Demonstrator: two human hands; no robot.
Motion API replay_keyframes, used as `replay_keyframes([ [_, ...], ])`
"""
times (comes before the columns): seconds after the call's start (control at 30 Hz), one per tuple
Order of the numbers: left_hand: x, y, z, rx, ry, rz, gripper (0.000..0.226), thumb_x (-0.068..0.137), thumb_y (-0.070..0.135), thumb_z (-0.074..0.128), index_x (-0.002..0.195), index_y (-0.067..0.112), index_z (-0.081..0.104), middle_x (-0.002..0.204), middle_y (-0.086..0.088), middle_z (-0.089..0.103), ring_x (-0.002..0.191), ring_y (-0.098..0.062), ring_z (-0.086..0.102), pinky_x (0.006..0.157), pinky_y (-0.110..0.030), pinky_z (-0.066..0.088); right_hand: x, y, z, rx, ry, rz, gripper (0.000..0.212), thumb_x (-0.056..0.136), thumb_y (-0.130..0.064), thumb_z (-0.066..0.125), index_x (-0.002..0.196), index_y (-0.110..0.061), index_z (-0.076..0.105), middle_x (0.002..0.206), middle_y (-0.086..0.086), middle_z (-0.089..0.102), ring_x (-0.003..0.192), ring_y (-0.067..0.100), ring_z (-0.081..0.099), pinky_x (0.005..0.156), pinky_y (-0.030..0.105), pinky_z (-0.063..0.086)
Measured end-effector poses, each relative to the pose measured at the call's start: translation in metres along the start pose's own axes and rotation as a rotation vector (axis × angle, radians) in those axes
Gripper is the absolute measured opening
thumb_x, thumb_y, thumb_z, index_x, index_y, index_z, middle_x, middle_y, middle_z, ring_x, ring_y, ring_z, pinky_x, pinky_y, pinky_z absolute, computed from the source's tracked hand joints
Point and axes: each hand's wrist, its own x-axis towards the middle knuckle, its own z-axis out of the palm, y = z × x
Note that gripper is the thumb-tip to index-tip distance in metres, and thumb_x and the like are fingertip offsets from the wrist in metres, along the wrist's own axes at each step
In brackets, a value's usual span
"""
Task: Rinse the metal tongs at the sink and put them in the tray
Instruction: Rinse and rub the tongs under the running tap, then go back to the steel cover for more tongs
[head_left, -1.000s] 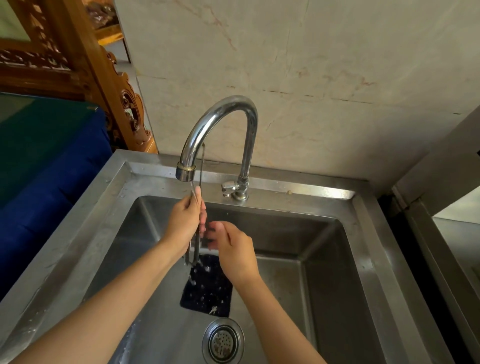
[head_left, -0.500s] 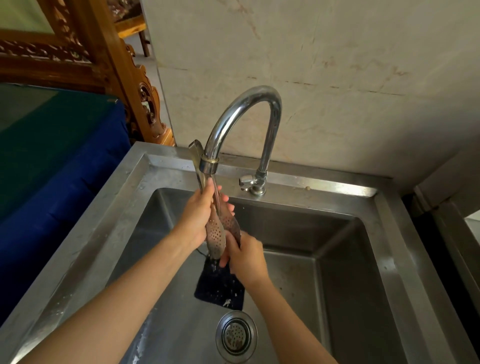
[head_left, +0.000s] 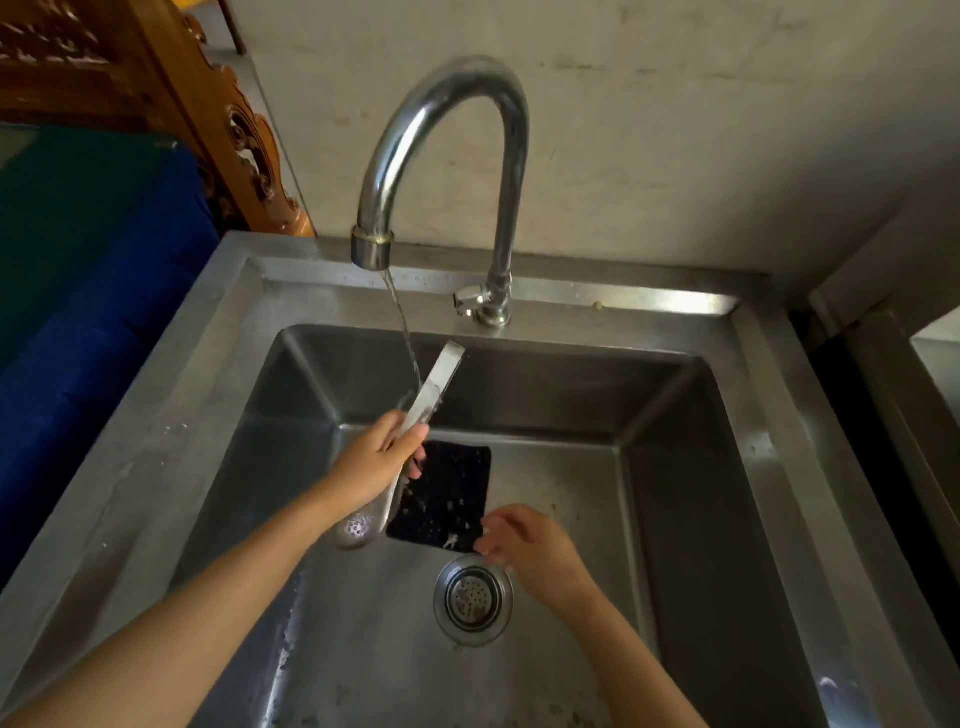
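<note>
Rinsing tongs (head_left: 435, 384) under the tap (head_left: 457, 75)
Left hand (head_left: 371, 467) clamps them mid-length over the sink (head_left: 675, 304), water (head_left: 402, 322) striking the handle end; right hand (head_left: 527, 538) loose, empty. Best tilt the perforated heads (head_left: 358, 527) into the stream

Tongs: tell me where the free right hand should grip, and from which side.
Take the tongs by the bare hinge end above the left hand, coming in from the right. That end slants up-right and is exposed; the left hand wraps the middle, scoops pointing down-left.
</note>
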Motion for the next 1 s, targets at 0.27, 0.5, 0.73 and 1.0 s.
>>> replay_keyframes([
  [0.27, -0.030, -0.078, 0.037, 0.557, -0.125, -0.042, 0.026, 0.082, 0.024, 0.068, 0.105, 0.018, 0.058, 0.100, -0.002, 0.060, 0.090, -0.021, 0.060, 0.073, -0.032, 0.047, -0.024, 0.055, 0.002, -0.350, 0.130, 0.137, 0.027, 0.095, -0.026, 0.041, 0.110, -0.013, 0.059, 0.100, 0.007, 0.065, 0.087, 0.022, 0.058, 0.065, 0.025, 0.039],
  [0.5, -0.065, -0.138, 0.077, 1.115, -0.386, -0.059, 0.036, 0.090, 0.035, 0.053, 0.120, 0.016, 0.050, 0.121, -0.006, 0.050, 0.106, -0.025, 0.056, 0.083, -0.036, 0.047, -0.026, 0.106, 0.010, -0.669, 0.075, 0.233, 0.043, 0.096, -0.028, 0.038, 0.136, -0.012, 0.035, 0.134, 0.015, 0.049, 0.122, 0.032, 0.044, 0.099, 0.037, 0.039],
  [0.73, -0.084, -0.175, 0.089, 1.229, -0.448, -0.076, 0.041, 0.088, 0.030, 0.056, 0.124, 0.015, 0.046, 0.124, -0.007, 0.046, 0.114, -0.024, 0.046, 0.084, -0.036, 0.044, -0.037, 0.156, 0.025, -0.790, -0.063, 0.308, 0.073, 0.089, -0.042, 0.052, 0.145, -0.012, 0.016, 0.154, 0.011, 0.017, 0.137, 0.033, 0.022, 0.110, 0.042, 0.025],
  [1.0, -0.091, -0.181, 0.097, 1.272, -0.382, -0.021, 0.044, 0.089, 0.035, 0.053, 0.126, 0.014, 0.041, 0.127, -0.006, 0.046, 0.116, -0.022, 0.045, 0.087, -0.033, 0.043, -0.037, 0.192, 0.037, -0.963, -0.230, 0.372, 0.093, 0.085, -0.056, 0.050, 0.149, -0.017, -0.006, 0.157, 0.008, -0.017, 0.145, 0.033, -0.005, 0.117, 0.049, 0.012],
])
